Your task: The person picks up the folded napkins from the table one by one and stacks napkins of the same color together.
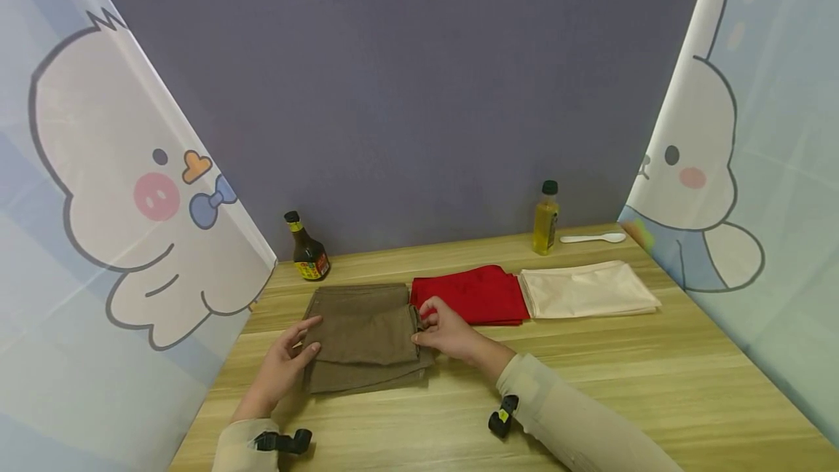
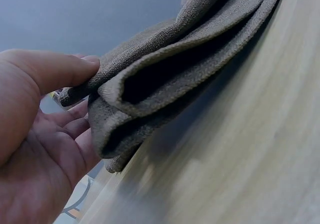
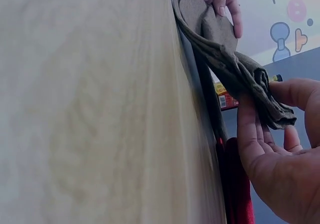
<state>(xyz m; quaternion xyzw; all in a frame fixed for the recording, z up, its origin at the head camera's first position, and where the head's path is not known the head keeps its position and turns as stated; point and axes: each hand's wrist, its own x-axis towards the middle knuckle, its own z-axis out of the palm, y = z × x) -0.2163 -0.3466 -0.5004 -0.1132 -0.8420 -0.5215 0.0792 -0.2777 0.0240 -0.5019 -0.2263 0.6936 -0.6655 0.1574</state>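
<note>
A folded brown cloth lies on the table in several layers, its top fold narrower than the layers under it. At its left edge my left hand pinches the cloth, thumb on top and fingers behind the edge; the loops of the folds show in the left wrist view. My right hand grips the right edge of the top fold between thumb and fingers. That edge is raised off the layers below in the right wrist view. Right of it lies a folded red cloth.
A folded cream cloth lies right of the red one. Behind stand a dark sauce bottle at left and a yellow oil bottle at right. A white spoon lies beside the oil bottle. Screens enclose the wooden table.
</note>
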